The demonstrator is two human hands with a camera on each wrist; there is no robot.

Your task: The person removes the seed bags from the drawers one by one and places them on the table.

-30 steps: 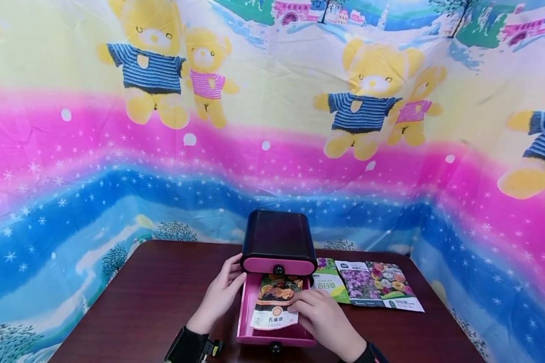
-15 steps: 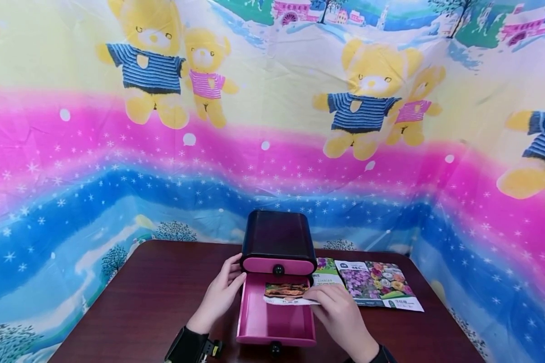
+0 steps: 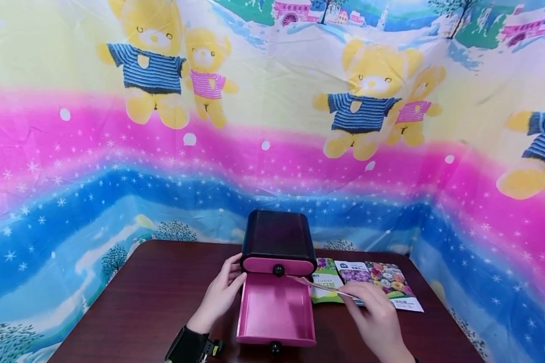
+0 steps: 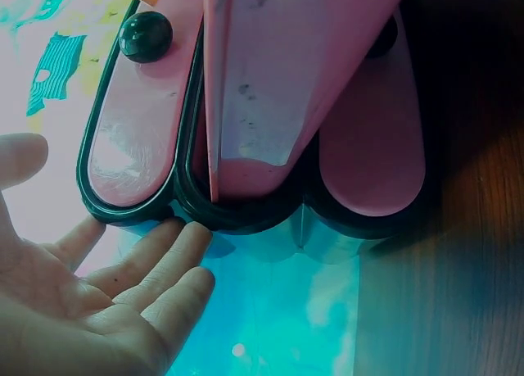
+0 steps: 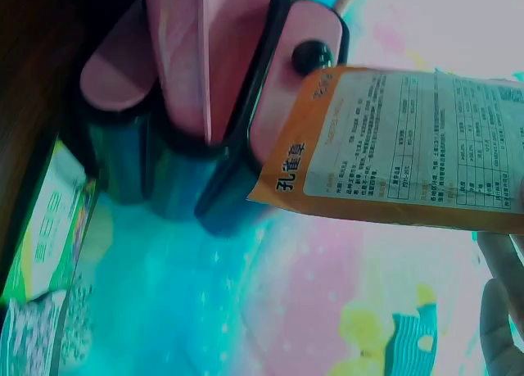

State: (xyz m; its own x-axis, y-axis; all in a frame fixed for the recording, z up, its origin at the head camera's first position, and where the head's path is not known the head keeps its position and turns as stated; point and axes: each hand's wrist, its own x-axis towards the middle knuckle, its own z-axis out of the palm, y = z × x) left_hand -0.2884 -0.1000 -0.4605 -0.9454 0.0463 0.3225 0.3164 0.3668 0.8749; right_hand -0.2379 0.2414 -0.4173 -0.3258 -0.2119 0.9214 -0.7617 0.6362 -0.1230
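A small black cabinet (image 3: 279, 234) with pink drawers stands on the table. One drawer (image 3: 277, 312) below the top one is pulled out, its pink floor showing. My left hand (image 3: 220, 295) rests against the cabinet's left side; in the left wrist view its fingers (image 4: 176, 257) are nearly straight. To the right of the drawer, my right hand (image 3: 374, 315) pinches a seed packet (image 3: 320, 286) by its near edge. Seen almost edge-on in the head view, the packet shows its printed orange-bordered back (image 5: 393, 147) in the right wrist view.
Right of the cabinet, a green zinnia seed packet (image 3: 329, 290), a purple-flower packet (image 3: 354, 275) and a rose-coloured flower packet (image 3: 390, 282) lie side by side on the dark wooden table (image 3: 163, 287). A bear-patterned curtain (image 3: 263, 146) hangs behind.
My right hand has lifted the seed packet out of the open drawer and carried it right, tipping it from face-up to edge-on. The left hand has stayed at the cabinet's side.
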